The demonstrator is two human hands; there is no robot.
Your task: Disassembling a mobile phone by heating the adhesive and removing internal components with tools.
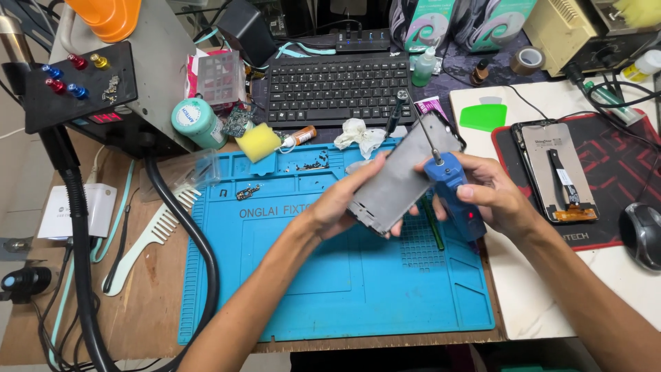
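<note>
The left hand [344,200] grips the long edges of a grey phone frame [403,176], tilted above the blue silicone repair mat [330,275], while the right hand [492,193] is closed round a blue electric screwdriver [454,193] whose thin bit [423,134] crosses the frame's upper part. The frame looks light, thin and stiff but easily bent or scratched, so its edges seem the safest hold. Behind on the worktop [530,310] lie a black keyboard [337,86] and, right, a second opened phone [558,169].

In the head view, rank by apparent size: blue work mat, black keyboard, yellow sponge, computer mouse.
1. Blue work mat
2. Black keyboard
3. Computer mouse and yellow sponge: look alike, and the mouse is cut by the frame edge, so unranked.
</note>
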